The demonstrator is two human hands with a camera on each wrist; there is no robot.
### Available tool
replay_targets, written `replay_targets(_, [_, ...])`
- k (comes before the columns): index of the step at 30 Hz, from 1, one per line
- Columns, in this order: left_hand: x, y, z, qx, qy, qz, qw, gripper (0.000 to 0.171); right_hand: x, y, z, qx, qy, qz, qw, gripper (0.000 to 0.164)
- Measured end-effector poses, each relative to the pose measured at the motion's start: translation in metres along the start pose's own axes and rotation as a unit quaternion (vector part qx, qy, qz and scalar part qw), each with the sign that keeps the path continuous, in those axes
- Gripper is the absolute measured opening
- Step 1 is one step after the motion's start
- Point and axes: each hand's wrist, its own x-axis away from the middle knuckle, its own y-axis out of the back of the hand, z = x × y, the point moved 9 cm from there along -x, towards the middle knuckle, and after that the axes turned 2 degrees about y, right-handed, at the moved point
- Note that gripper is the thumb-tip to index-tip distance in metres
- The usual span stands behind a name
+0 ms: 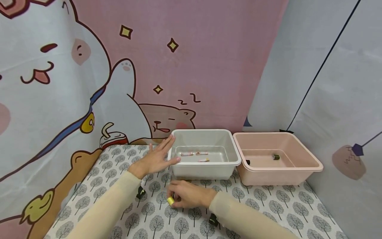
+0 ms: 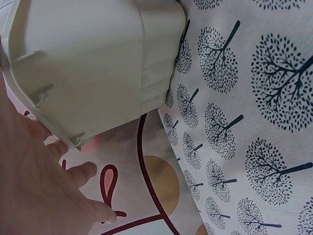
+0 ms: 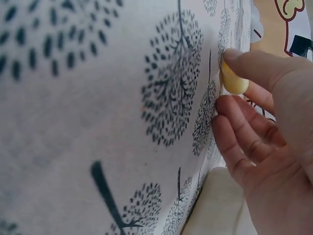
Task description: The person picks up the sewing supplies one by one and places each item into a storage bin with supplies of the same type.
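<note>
Near the front of the white bin, my right hand (image 1: 189, 195) pinches a yellow spool of thread (image 1: 170, 201) between thumb and fingers, at the tablecloth. In the right wrist view the yellow spool (image 3: 235, 82) shows under the thumb tip, with the other fingers against the cloth. My left hand (image 1: 156, 157) rests with spread fingers on the left rim of the white bin (image 1: 206, 169). The left wrist view shows its fingers (image 2: 83, 174) at the bin's edge. Inside the white bin lie three small pale pink and yellow pieces (image 1: 202, 153), their kind unclear.
Right beside the white bin stands a pink bin (image 1: 277, 177), holding a dark green spool (image 1: 276, 157) and a black item (image 1: 248, 162) partly hidden by the rim. A tree-patterned cloth (image 1: 156, 224) covers the table. Printed curtains hang behind and to the right.
</note>
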Motion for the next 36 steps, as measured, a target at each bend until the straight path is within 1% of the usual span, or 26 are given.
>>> replay_targets(1, [0.000, 0.000, 0.000, 0.000, 0.001, 0.001, 1.0000, 0.103, -0.001, -0.008, -0.006, 0.010, 0.007, -0.001, 1.000, 0.027])
replay_targets(4, [-0.001, -0.001, 0.000, 0.000, 0.001, -0.001, 1.0000, 0.103, 0.002, -0.009, -0.005, -0.005, 0.012, 0.003, 1.000, 0.027])
replay_targets(7, [0.000, -0.001, 0.001, 0.003, 0.000, -0.004, 1.0000, 0.104, 0.004, -0.009, -0.003, -0.017, 0.022, -0.002, 1.000, 0.028])
replay_targets(8, [0.000, -0.001, 0.001, 0.005, 0.001, -0.004, 1.0000, 0.103, 0.007, -0.002, 0.004, -0.032, 0.019, -0.003, 0.999, 0.027])
replay_targets(18, [0.000, 0.000, 0.002, 0.008, 0.000, -0.005, 1.0000, 0.103, 0.015, 0.005, 0.001, -0.071, 0.024, -0.038, 0.996, 0.030])
replay_targets(23, [-0.001, -0.002, 0.001, 0.007, -0.003, -0.005, 1.0000, 0.105, 0.022, 0.010, 0.001, -0.085, 0.028, -0.051, 0.995, 0.037])
replay_targets(27, [-0.001, -0.002, -0.002, 0.007, -0.005, -0.002, 1.0000, 0.104, 0.030, 0.018, 0.002, -0.090, 0.023, -0.066, 0.993, 0.041])
replay_targets(32, [-0.001, -0.001, -0.002, 0.005, 0.002, 0.001, 1.0000, 0.103, 0.036, 0.033, 0.002, -0.092, 0.007, -0.084, 0.992, 0.037])
replay_targets(36, [-0.001, -0.001, 0.001, 0.000, 0.005, 0.000, 1.0000, 0.103, 0.042, 0.045, 0.001, -0.079, -0.004, -0.103, 0.992, 0.033])
